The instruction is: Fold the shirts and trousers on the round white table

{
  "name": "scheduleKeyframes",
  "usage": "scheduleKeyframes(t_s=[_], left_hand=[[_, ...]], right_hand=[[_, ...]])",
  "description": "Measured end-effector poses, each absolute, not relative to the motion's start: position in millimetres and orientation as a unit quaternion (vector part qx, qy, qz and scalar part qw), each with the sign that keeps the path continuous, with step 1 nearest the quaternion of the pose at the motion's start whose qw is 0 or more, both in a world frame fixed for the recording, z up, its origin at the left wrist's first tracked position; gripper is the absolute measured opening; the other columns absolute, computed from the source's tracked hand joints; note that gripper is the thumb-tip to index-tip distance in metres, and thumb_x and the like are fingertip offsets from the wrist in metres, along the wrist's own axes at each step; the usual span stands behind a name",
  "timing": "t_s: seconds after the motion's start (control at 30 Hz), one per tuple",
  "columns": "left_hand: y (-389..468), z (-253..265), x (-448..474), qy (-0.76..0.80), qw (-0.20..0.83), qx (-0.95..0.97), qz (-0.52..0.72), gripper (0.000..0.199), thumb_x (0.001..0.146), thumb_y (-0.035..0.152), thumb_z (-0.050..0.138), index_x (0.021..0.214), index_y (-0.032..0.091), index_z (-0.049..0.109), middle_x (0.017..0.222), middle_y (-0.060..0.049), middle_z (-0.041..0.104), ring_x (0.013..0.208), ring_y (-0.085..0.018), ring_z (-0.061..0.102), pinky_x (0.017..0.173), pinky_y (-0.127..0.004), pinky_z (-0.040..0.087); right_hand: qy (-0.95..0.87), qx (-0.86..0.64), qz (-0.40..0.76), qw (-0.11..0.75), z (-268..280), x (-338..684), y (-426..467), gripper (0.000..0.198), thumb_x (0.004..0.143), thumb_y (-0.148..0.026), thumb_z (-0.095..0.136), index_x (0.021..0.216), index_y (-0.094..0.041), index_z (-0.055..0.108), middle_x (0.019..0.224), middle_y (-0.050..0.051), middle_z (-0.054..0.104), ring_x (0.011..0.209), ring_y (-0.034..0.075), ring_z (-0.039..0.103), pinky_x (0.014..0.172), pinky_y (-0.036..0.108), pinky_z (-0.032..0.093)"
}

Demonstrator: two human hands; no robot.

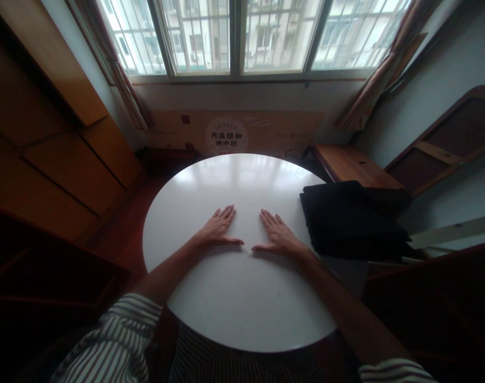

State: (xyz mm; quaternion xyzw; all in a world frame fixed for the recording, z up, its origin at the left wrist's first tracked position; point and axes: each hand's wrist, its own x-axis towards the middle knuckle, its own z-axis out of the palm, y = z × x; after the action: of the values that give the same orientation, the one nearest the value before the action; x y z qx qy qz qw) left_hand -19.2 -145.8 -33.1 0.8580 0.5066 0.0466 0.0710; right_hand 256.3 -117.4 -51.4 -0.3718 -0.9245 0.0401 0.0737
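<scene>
My left hand (pixel 219 227) lies flat, palm down, on a round white table (pixel 242 303). Its fingers are stretched out and the thumb points to the right. Opposite it, my right hand (pixel 277 233) rests palm down on the same tabletop, thumb pointing left. A small gap separates the two thumb tips. Neither hand holds anything. To the right of my right hand, a folded black cloth (pixel 350 221) lies on the table's right side and reaches past its edge.
A wooden bench or low table (pixel 358 162) stands behind the cloth at the right. Wooden cabinets (pixel 67 170) line the left side. Beyond the table, a printed board (pixel 262 130) leans below a barred window (pixel 274 37) with curtains (pixel 125 90).
</scene>
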Motion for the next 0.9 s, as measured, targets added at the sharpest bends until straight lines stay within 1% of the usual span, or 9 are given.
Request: scheduleKeyframes(t_s=[0.1, 0.3, 0.5, 0.63, 0.73, 0.77, 0.8, 0.83, 0.9], left_hand=[[-146, -33, -19, 0.507, 0.067, 0.858, 0.046, 0.126, 0.071, 0.092, 0.042, 0.156, 0.002, 0.016, 0.162, -0.024, 0.013, 0.151, -0.034, 0.012, 0.121, -0.047, 0.011], [-146, -35, -20, 0.499, 0.059, 0.863, 0.054, 0.119, 0.075, 0.088, 0.041, 0.156, 0.005, 0.016, 0.161, -0.023, 0.016, 0.151, -0.033, 0.014, 0.121, -0.049, 0.012], [-147, -33, -19, 0.504, 0.059, 0.86, 0.05, 0.121, 0.073, 0.089, 0.044, 0.156, 0.006, 0.017, 0.161, -0.023, 0.016, 0.151, -0.034, 0.014, 0.121, -0.047, 0.011], [-149, -29, -19, 0.507, 0.074, 0.857, 0.051, 0.121, 0.073, 0.089, 0.043, 0.156, 0.005, 0.018, 0.161, -0.024, 0.015, 0.151, -0.034, 0.015, 0.121, -0.048, 0.012], [-150, -29, -18, 0.502, 0.079, 0.858, 0.072, 0.118, 0.072, 0.086, 0.05, 0.154, 0.005, 0.024, 0.16, -0.025, 0.021, 0.15, -0.036, 0.019, 0.12, -0.05, 0.015], [-149, -30, -18, 0.491, 0.081, 0.862, 0.091, 0.113, 0.072, 0.083, 0.055, 0.152, 0.006, 0.029, 0.158, -0.024, 0.027, 0.148, -0.036, 0.024, 0.119, -0.049, 0.019], [-149, -32, -17, 0.48, 0.083, 0.865, 0.123, 0.102, 0.075, 0.077, 0.059, 0.148, 0.009, 0.036, 0.154, -0.023, 0.036, 0.144, -0.035, 0.032, 0.117, -0.048, 0.025], [-148, -34, -17, 0.473, 0.084, 0.86, 0.171, 0.084, 0.08, 0.068, 0.06, 0.141, 0.012, 0.045, 0.147, -0.021, 0.047, 0.136, -0.032, 0.043, 0.112, -0.045, 0.033], [-145, -41, -15, 0.483, 0.077, 0.819, 0.301, 0.038, 0.092, 0.045, 0.054, 0.116, 0.016, 0.06, 0.115, -0.015, 0.065, 0.104, -0.024, 0.062, 0.093, -0.037, 0.048]], right_hand=[[-0.923, -0.377, 0.045, 0.069, -52, 256, -118, 0.123, 0.076, -0.088, 0.04, 0.157, 0.0, 0.011, 0.16, 0.027, 0.016, 0.15, 0.035, 0.014, 0.121, 0.052, 0.013], [-0.923, -0.372, 0.04, 0.088, -53, 256, -118, 0.12, 0.077, -0.087, 0.039, 0.158, -0.003, 0.011, 0.16, 0.026, 0.019, 0.15, 0.034, 0.016, 0.121, 0.052, 0.014], [-0.923, -0.374, 0.042, 0.081, -52, 254, -119, 0.123, 0.076, -0.089, 0.039, 0.157, 0.0, 0.014, 0.16, 0.027, 0.019, 0.15, 0.035, 0.017, 0.121, 0.052, 0.014], [-0.92, -0.383, 0.052, 0.068, -48, 253, -120, 0.12, 0.077, -0.088, 0.038, 0.154, 0.002, 0.021, 0.159, 0.027, 0.019, 0.15, 0.035, 0.017, 0.121, 0.052, 0.013], [-0.918, -0.384, 0.063, 0.079, -46, 253, -121, 0.117, 0.077, -0.086, 0.042, 0.152, 0.003, 0.027, 0.157, 0.028, 0.026, 0.148, 0.037, 0.022, 0.12, 0.053, 0.015], [-0.917, -0.381, 0.07, 0.095, -45, 253, -121, 0.114, 0.077, -0.084, 0.045, 0.151, 0.001, 0.03, 0.156, 0.028, 0.031, 0.147, 0.037, 0.026, 0.12, 0.054, 0.017], [-0.916, -0.375, 0.082, 0.119, -45, 252, -121, 0.109, 0.078, -0.082, 0.047, 0.15, -0.001, 0.034, 0.153, 0.027, 0.037, 0.144, 0.037, 0.032, 0.119, 0.054, 0.021], [-0.911, -0.369, 0.099, 0.154, -44, 252, -122, 0.099, 0.081, -0.077, 0.049, 0.147, -0.005, 0.04, 0.148, 0.025, 0.045, 0.14, 0.036, 0.04, 0.116, 0.052, 0.028], [-0.887, -0.369, 0.139, 0.239, -41, 249, -123, 0.07, 0.088, -0.065, 0.049, 0.134, -0.013, 0.053, 0.129, 0.02, 0.063, 0.119, 0.031, 0.06, 0.104, 0.047, 0.043]])
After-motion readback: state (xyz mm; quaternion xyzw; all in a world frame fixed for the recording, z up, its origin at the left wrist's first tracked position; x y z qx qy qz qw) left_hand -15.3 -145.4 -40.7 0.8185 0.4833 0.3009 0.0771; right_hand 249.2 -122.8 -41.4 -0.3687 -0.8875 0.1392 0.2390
